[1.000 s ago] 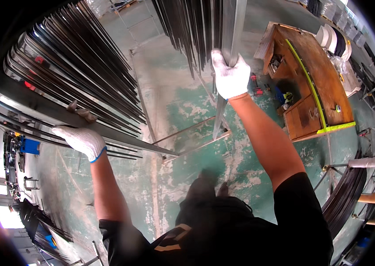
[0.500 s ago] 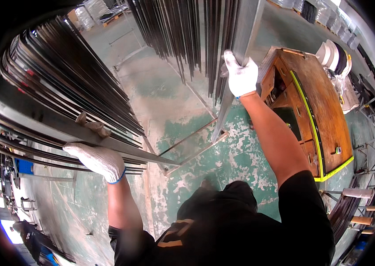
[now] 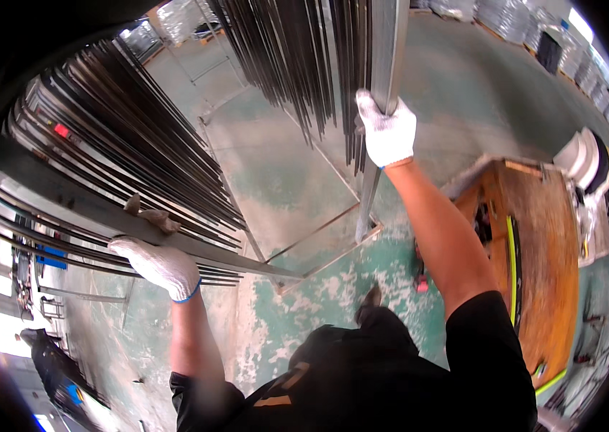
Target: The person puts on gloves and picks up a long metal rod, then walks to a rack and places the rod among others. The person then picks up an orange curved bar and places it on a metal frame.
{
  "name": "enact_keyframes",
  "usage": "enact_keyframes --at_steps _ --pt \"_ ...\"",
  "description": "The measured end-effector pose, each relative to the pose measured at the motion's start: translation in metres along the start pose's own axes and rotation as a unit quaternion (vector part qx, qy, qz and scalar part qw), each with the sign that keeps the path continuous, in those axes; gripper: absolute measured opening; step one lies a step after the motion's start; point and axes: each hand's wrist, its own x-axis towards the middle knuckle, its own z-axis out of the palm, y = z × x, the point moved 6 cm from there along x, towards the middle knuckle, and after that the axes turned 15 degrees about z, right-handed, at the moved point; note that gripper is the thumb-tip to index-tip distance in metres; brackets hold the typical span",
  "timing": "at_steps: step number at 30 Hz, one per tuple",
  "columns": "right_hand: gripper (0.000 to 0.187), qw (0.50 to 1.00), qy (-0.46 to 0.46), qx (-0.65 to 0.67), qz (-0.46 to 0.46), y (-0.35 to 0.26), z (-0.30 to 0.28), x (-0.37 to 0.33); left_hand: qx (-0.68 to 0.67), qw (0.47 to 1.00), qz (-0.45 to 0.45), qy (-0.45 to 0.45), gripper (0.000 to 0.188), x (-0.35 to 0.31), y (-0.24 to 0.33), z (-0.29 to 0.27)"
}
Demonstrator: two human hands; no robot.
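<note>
My left hand (image 3: 157, 266), in a white knitted glove, is closed around the grey metal post (image 3: 218, 252) on the left side of a rack. Its dirty fingertips show over the post's far edge. My right hand (image 3: 389, 133), gloved too, grips the right-hand grey post (image 3: 385, 57), thumb along the inner side. Between the posts hang many long, thin dark strips (image 3: 272, 57). More of these dark strips (image 3: 132, 129) hang at the left, curved by the lens, and some pass outside the left post, close to my left hand.
A worn wooden cabinet (image 3: 538, 252) with a yellow-green edge strip stands at my right, white rolls (image 3: 582, 155) beyond it. The rack's base frame (image 3: 340, 252) lies low over the worn green floor. Wrapped pallets (image 3: 513, 25) line the back right. Another person (image 3: 63, 363) is at the lower left.
Both hands keep their hold on the posts. The cabinet has shifted right and down in view, and the right post stands more upright. One of my feet now shows ahead of my body.
</note>
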Motion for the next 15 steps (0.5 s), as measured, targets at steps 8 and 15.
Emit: enact_keyframes --at_steps 8,15 --pt "0.022 0.999 -0.021 0.001 -0.027 0.024 0.013 0.234 -0.023 0.997 -0.053 0.052 0.078 0.016 -0.089 0.187" --pt "0.027 0.996 -0.077 0.041 -0.021 0.03 0.027 0.413 -0.03 0.998 0.002 0.056 0.079 0.03 -0.179 0.33"
